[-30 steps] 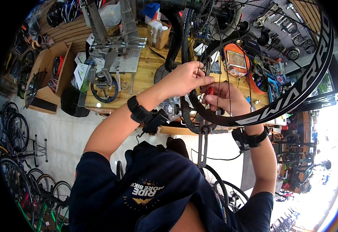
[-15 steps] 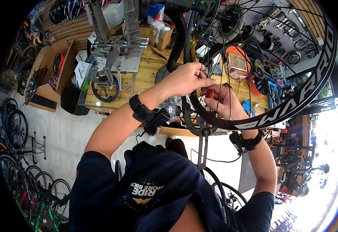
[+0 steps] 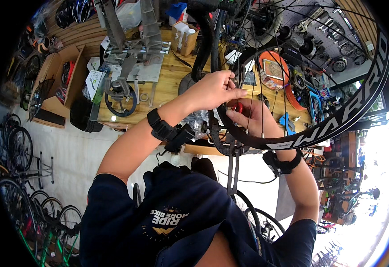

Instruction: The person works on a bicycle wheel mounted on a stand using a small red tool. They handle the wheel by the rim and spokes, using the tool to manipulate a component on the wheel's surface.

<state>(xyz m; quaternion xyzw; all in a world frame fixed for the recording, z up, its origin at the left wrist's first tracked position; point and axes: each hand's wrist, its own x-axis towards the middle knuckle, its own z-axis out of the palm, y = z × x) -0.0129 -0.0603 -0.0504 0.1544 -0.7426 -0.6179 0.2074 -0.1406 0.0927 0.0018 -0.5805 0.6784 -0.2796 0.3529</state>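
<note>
A black-rimmed bicycle wheel (image 3: 337, 127) stands upright in a dark truing stand (image 3: 232, 171), its thin black spokes fanning down from the hub (image 3: 265, 22). At the rim's near left part, my right hand (image 3: 259, 115) reaches between the spokes, thumb and fingers closed on a small red spoke wrench (image 3: 237, 107). Just left of it and slightly higher, my left hand (image 3: 214, 91) is closed beside the spokes, fingers curled and thumb pointing right. Whatever its fingertips pinch is hidden. Both wrists wear black straps with small devices.
A wooden workbench (image 3: 167, 82) carries a cardboard box of white bottles (image 3: 184, 39), a second metal stand (image 3: 130, 49) and an orange round container (image 3: 273, 69). Tools hang on the far right wall (image 3: 323, 26). Bicycles (image 3: 23, 147) line the left side.
My right hand has shifted slightly left with the red spoke wrench, closer to my left hand. The wheel has turned a little; its spokes and rim lettering sit differently.
</note>
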